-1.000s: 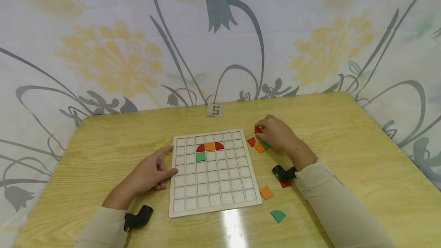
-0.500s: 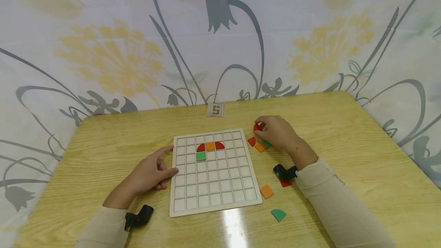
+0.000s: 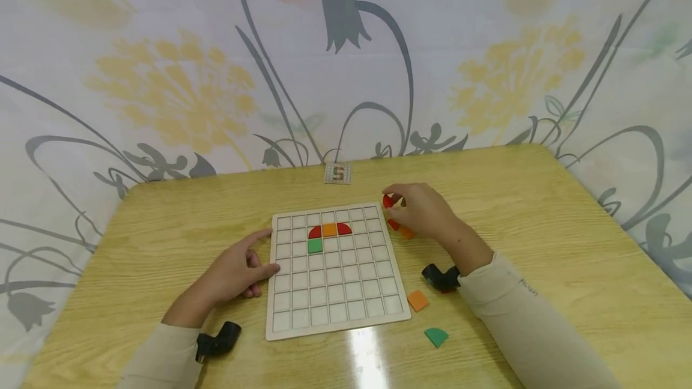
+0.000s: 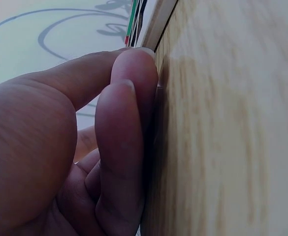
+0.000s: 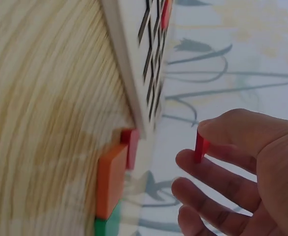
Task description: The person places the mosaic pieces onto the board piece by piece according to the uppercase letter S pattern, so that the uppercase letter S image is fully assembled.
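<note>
My right hand [image 3: 424,212] pinches a red quarter-circle tile [image 5: 199,146] between thumb and finger, above the table near the board's upper right corner. The square grid board [image 3: 336,295] lies flat in the middle. On it sit a red quarter-circle [image 3: 315,232], an orange square [image 3: 329,230] and another red quarter-circle [image 3: 344,229] in a row. A green square [image 3: 315,246] lies below the left one. My left hand [image 3: 232,272] rests at the board's left edge, thumb and index finger extended to it; the other fingers bend loosely.
Below my right hand lie a loose red tile [image 3: 393,224], an orange square [image 3: 406,233] and a green tile [image 5: 108,223]. Nearer are another orange square [image 3: 418,301], a green quarter-circle [image 3: 436,336] and a mostly covered red tile. A small pattern card [image 3: 337,173] lies behind the board.
My right hand has lifted the red quarter-circle from the loose tiles and moved left toward the board's upper right corner. My left hand and the board have stayed in place.
</note>
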A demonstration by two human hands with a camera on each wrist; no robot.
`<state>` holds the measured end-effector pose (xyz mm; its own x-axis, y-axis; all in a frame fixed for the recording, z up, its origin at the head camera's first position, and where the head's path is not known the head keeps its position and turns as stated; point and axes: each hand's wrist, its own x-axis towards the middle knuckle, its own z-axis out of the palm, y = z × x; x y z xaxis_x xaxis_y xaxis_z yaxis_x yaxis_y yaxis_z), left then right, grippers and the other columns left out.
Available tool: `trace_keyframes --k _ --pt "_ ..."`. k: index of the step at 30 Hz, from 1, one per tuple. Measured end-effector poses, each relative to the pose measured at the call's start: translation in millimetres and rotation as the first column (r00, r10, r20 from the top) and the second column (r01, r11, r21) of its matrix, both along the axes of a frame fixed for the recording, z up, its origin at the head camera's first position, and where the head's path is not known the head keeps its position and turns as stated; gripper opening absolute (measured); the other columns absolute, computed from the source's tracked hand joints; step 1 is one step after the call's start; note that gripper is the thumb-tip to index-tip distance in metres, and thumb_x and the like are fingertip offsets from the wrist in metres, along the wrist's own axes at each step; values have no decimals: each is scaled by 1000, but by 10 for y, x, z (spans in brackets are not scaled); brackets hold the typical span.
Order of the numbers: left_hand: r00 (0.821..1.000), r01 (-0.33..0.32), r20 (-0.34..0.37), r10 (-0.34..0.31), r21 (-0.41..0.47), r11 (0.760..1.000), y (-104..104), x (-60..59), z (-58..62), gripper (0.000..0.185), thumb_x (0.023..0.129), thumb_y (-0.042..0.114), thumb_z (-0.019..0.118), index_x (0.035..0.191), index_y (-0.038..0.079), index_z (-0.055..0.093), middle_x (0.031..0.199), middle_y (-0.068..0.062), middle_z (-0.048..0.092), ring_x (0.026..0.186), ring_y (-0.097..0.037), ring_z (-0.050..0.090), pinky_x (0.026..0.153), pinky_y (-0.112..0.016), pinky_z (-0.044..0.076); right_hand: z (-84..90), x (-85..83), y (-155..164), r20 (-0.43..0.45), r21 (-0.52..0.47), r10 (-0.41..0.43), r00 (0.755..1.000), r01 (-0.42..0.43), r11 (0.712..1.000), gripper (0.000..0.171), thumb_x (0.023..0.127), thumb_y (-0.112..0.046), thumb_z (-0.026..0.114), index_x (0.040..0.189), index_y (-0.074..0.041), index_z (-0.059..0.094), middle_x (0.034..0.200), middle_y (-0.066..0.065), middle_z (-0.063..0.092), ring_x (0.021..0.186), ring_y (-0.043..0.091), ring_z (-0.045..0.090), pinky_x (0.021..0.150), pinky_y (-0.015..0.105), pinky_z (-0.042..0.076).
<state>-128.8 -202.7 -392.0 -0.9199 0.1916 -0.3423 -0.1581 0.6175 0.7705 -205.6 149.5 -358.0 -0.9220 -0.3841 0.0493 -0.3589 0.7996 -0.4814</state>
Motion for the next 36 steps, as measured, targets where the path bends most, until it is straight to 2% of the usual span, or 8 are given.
trace_keyframes --k 4,11,17,25,30,36 --pt "1000 -8 17 7 8 1000 -7 30 -14 79 80 32 72 144 28 26 73 -10 55 49 -21 59 47 -32 52 23 95 -139 2 -80 57 998 -56 995 36 86 -20 63 121 -11 61 106 1 67 89 18 62 71 29 52" --pt "1000 -20 24 20 5 1000 -62 68 -55 80 79 35 72 144 29 27 73 -10 56 48 -21 58 47 -32 52 78 224 -477 7 -219 152 988 -147 965 28 86 -20 64 113 -14 65 106 -3 66 89 18 61 71 24 51" --pt "1000 -16 19 15 24 1000 -80 71 -62 81 78 36 72 144 29 26 73 -10 56 49 -21 59 47 -33 52 150 277 -732 -50 -280 193 980 -199 939 29 84 -18 65 113 -15 65 105 -6 66 87 15 60 65 22 50" --pt "1000 -7 6 7 20 1000 -32 46 -9 79 78 35 72 144 29 28 74 -10 55 48 -21 59 47 -32 52 180 335 -902 -88 -237 227 970 -242 941 29 84 -17 65 113 -16 65 105 -6 67 86 12 61 65 17 49" --pt "1000 -1 -6 1 16 1000 -26 10 -6 79 78 36 72 144 29 28 73 -10 56 48 -21 59 47 -33 52 158 378 -946 -39 -196 241 970 -244 950 32 85 -18 63 116 -19 64 105 -8 66 86 9 59 63 16 49" --pt "1000 6 0 -6 22 1000 -14 1 12 80 78 35 73 144 29 27 73 -10 56 48 -21 59 47 -33 52 86 430 -1024 -13 -97 309 951 -309 946 32 84 -16 63 116 -16 65 100 -7 67 82 10 60 65 16 47"
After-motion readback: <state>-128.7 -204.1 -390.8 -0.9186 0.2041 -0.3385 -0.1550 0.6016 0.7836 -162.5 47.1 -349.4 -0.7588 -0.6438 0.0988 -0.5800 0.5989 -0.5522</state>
